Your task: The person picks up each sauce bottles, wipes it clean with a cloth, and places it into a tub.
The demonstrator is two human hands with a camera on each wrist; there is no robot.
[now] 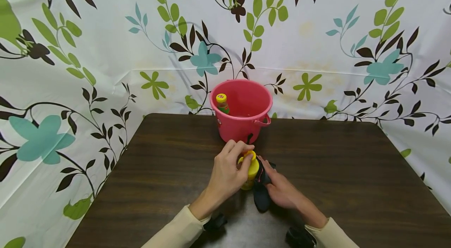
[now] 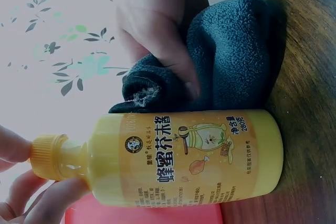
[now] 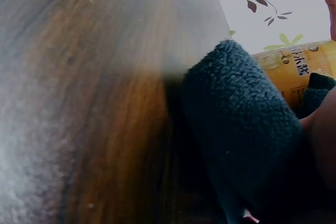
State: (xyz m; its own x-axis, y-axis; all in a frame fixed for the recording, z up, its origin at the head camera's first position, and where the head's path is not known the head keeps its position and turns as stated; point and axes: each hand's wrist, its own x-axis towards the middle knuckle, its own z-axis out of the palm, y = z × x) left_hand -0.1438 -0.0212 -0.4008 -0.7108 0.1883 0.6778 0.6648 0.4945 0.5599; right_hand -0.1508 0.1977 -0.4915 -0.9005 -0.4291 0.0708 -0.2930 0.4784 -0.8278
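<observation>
A yellow squeeze bottle (image 1: 251,179) of honey mustard sauce stands upright on the table, its printed label facing the left wrist camera. The fingertips of my left hand (image 1: 228,168) pinch the bottle's ribbed yellow cap (image 2: 48,157) from above. On the bottle's right side, my right hand (image 1: 280,188) holds a folded dark fuzzy cloth (image 2: 236,51), with the thumb pressing into it. The cloth lies right along the bottle's side, and one end hangs down toward the tabletop. Part of the right hand's fingers is hidden behind the cloth.
A pink bucket (image 1: 232,123) with a side handle stands just beyond the hands, near the table's back edge. Inside it is a green bottle with a yellow cap (image 1: 221,98). Behind the dark wooden table (image 1: 158,169) hangs a leaf-and-bird patterned sheet (image 1: 289,52).
</observation>
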